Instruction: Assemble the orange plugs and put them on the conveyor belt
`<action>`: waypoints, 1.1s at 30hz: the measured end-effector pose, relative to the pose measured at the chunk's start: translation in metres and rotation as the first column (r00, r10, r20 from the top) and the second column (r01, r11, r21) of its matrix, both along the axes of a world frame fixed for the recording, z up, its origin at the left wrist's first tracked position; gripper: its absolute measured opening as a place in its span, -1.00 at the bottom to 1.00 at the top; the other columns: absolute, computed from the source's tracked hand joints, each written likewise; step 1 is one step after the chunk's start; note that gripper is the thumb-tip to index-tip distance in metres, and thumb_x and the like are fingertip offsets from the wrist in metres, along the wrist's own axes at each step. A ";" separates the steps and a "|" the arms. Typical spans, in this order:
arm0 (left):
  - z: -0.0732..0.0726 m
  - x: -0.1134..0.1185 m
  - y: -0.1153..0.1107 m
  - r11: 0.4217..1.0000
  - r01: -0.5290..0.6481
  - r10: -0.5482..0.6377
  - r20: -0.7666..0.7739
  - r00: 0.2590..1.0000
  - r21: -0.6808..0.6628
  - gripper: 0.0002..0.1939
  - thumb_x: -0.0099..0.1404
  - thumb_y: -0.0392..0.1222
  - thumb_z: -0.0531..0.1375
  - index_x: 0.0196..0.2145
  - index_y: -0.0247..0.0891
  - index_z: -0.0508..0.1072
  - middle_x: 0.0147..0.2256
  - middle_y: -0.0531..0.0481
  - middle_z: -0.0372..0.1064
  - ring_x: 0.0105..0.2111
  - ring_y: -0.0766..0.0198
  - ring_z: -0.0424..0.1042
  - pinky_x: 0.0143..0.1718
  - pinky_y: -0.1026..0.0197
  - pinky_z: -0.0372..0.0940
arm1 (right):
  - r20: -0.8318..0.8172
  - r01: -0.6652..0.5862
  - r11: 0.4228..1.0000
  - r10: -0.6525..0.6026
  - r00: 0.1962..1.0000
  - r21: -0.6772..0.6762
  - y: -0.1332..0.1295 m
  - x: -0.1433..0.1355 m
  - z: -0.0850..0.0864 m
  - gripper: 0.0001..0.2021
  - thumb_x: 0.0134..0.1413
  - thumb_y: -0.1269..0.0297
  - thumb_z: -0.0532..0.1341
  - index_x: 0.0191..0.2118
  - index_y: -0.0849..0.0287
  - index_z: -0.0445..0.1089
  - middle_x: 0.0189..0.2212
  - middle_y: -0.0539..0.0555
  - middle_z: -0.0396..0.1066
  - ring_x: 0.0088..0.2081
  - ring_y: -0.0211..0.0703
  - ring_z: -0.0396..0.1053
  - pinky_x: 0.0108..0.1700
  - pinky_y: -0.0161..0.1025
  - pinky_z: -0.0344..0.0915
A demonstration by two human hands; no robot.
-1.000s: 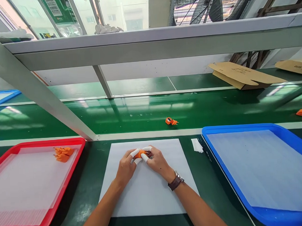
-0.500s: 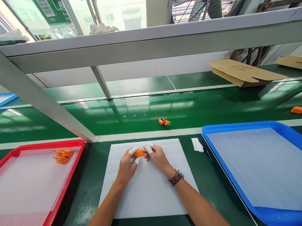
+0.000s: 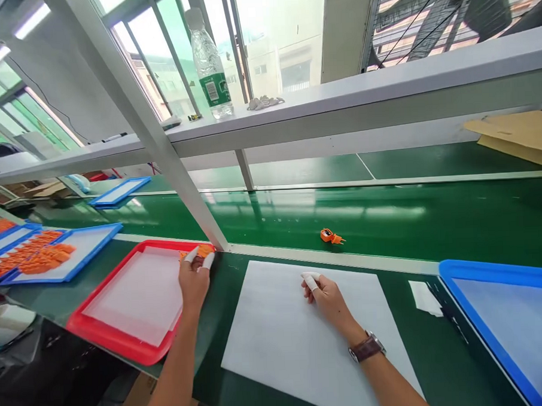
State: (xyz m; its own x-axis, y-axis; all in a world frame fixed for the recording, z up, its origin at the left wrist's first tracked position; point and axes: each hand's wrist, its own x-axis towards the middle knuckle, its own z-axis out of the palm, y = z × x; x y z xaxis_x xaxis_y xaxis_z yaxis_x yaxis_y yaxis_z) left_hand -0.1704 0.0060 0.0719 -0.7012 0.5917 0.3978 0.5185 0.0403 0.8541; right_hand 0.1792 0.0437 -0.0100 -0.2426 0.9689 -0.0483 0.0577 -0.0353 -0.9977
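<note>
My left hand, with white covers on its fingertips, reaches into the far right corner of the red tray. Its thumb and fingers close around an orange plastic piece; more orange shows just left of the fingers, partly hidden by them. My right hand hovers over the white sheet. Its covered fingertips are pinched together, and no object shows between them. A watch is on that wrist. On the green belt beyond lies a small orange piece with prongs.
To the right stands a blue tray lined with white, a white scrap beside it. Blue trays holding rows of orange pieces sit at far left. A slanted metal post rises behind the red tray; a bottle stands on the shelf.
My left hand has gone left from the sheet to the red tray with the orange piece. My right hand has let go and stays over the sheet. The view has swung left.
</note>
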 end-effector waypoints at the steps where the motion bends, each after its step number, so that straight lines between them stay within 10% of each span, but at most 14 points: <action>1: 0.005 -0.026 -0.005 0.987 -0.144 0.142 -0.031 0.989 -0.073 -0.39 0.19 0.06 0.30 0.13 -0.25 0.38 -0.13 -0.07 0.43 -0.22 0.23 0.46 -0.09 0.14 0.41 | 0.011 -0.002 1.000 0.002 1.000 0.004 0.000 -0.001 0.000 -0.57 0.24 -0.12 0.14 -0.28 0.21 0.44 -0.51 0.05 0.44 -0.52 -0.16 0.37 -0.39 -0.22 0.31; 7: 0.002 -0.121 -0.022 0.909 -0.312 0.311 -0.046 0.949 -0.275 -0.59 0.02 -0.16 0.32 -0.16 -0.38 0.48 -0.30 -0.18 0.49 -0.21 -0.02 0.49 -0.05 -0.06 0.36 | 0.055 -0.010 0.999 0.007 0.998 0.044 -0.002 -0.002 0.001 -0.58 0.23 -0.09 0.13 -0.24 0.21 0.46 -0.49 0.06 0.44 -0.51 -0.13 0.38 -0.41 -0.22 0.32; 16: -0.002 -0.115 -0.017 0.919 -0.299 0.255 -0.193 0.948 -0.258 -0.48 0.04 -0.31 0.18 0.00 -0.43 0.46 -0.12 -0.24 0.47 -0.15 0.01 0.48 -0.01 -0.07 0.36 | 0.027 -0.008 0.998 0.007 1.000 0.064 0.002 -0.003 -0.008 -0.62 0.20 0.03 0.15 -0.08 0.23 0.48 -0.41 0.09 0.48 -0.45 -0.09 0.42 -0.42 -0.22 0.35; 19: 0.006 -0.078 0.003 0.965 -0.184 0.136 -0.242 0.961 -0.187 -0.46 0.22 -0.16 0.16 0.17 -0.27 0.36 0.02 -0.18 0.41 -0.04 0.05 0.45 0.08 -0.07 0.33 | 0.002 -0.018 0.998 0.018 1.000 0.066 0.003 -0.004 -0.006 -0.67 0.19 0.10 0.16 -0.09 0.23 0.49 -0.51 0.02 0.42 -0.50 -0.14 0.38 -0.45 -0.25 0.32; 21: 0.003 -0.034 0.027 0.965 0.108 -0.160 -0.210 0.964 -0.240 -0.51 0.28 -0.06 0.17 0.15 -0.16 0.38 -0.03 -0.10 0.46 -0.07 0.10 0.48 0.03 0.00 0.39 | -0.023 -0.014 0.998 0.015 1.000 0.066 0.005 -0.005 -0.004 -0.71 0.18 0.14 0.16 -0.12 0.21 0.49 -0.53 0.00 0.40 -0.52 -0.17 0.36 -0.47 -0.27 0.31; 25: -0.026 0.076 0.089 0.676 0.608 -0.704 -0.122 0.700 -0.416 -0.55 0.26 -0.08 0.22 0.11 -0.15 0.44 -0.04 -0.11 0.47 -0.18 0.17 0.50 -0.19 0.15 0.46 | -0.061 0.004 0.998 0.000 0.998 0.063 0.007 -0.004 -0.002 -0.77 0.17 0.20 0.16 -0.20 0.20 0.49 -0.52 0.00 0.42 -0.52 -0.20 0.37 -0.48 -0.31 0.31; 29: -0.056 0.164 0.153 0.622 0.657 -0.765 -0.154 0.625 -0.425 -0.34 0.16 -0.24 0.29 0.23 -0.25 0.33 0.03 -0.21 0.42 -0.20 0.19 0.48 -0.29 0.20 0.44 | -0.102 0.021 0.998 -0.015 0.995 0.057 0.008 -0.005 0.001 -0.83 0.12 0.28 0.17 -0.27 0.21 0.48 -0.58 -0.04 0.39 -0.58 -0.25 0.33 -0.51 -0.34 0.28; 33: -0.059 0.201 0.194 0.644 0.647 -0.759 -0.240 0.605 -0.408 -0.38 0.13 -0.38 0.24 0.18 -0.26 0.37 0.09 -0.22 0.37 -0.10 0.13 0.44 -0.07 0.07 0.39 | -0.171 0.035 0.999 -0.030 0.985 0.030 0.012 -0.006 0.005 -0.87 0.08 0.29 0.20 -0.33 0.22 0.46 -0.62 -0.05 0.38 -0.63 -0.27 0.30 -0.57 -0.36 0.25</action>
State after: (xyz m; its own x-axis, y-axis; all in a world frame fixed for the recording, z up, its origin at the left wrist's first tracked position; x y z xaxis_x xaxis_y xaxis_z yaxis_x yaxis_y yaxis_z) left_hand 0.0307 0.1997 0.0125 0.1434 0.9500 0.2774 0.7364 -0.2897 0.6114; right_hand 0.1735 0.0554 -0.0052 -0.2128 0.9768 0.0230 -0.1137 -0.0013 -0.9935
